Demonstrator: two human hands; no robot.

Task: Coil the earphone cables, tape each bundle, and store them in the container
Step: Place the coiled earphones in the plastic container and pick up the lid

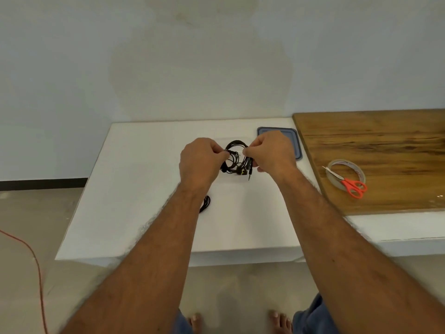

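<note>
A coiled bundle of black earphone cable point(234, 159) hangs between my two hands over the white table point(134, 189). My left hand point(199, 162) pinches the coil's left side. My right hand point(269, 153) pinches its right side, where a jack plug points down. Below the coil a clear container point(237, 182) is faintly visible on the table. Another black cable bundle point(205, 204) lies on the table, partly hidden by my left forearm. A roll of clear tape point(346, 173) sits on the wooden board to the right.
Red-handled scissors point(349, 183) lie across the tape roll on the wooden board point(375, 145). A blue-grey lid point(292, 141) lies behind my right hand. An orange cord point(36, 263) runs along the floor at the left. My bare feet show below the table edge.
</note>
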